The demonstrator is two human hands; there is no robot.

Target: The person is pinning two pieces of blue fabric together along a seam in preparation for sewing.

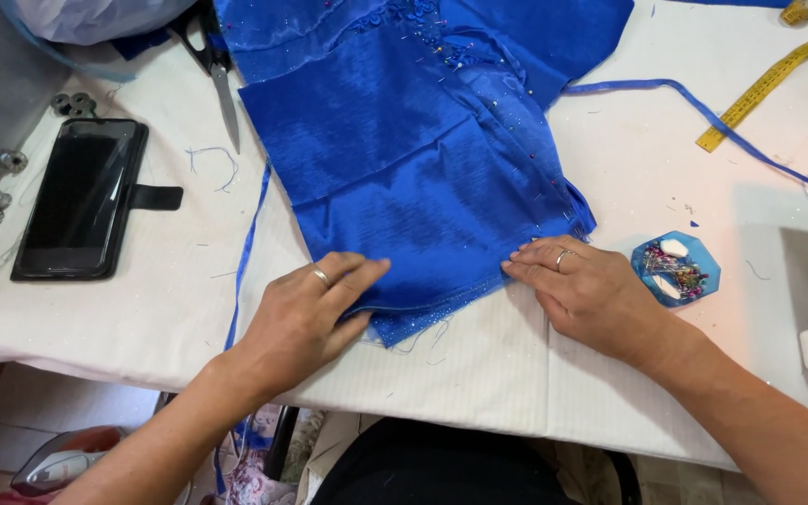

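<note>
Fingers of left hand [315, 313] and right hand [580, 285] press flat on blue fabric [404, 159]

Bright even light, soft shadows, sharp focus, perhaps overexposed right

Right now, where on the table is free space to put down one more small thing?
Bare cloth lies between the phone and the blue fabric, and between the pin dish and the tape measure. The top left, around the scissors, is crowded.

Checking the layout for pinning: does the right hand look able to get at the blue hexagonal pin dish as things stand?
Probably yes. The right hand rests on the blue satin fabric's hem, and the blue hexagonal pin dish sits just beside it on the white table cover, nothing between.
</note>
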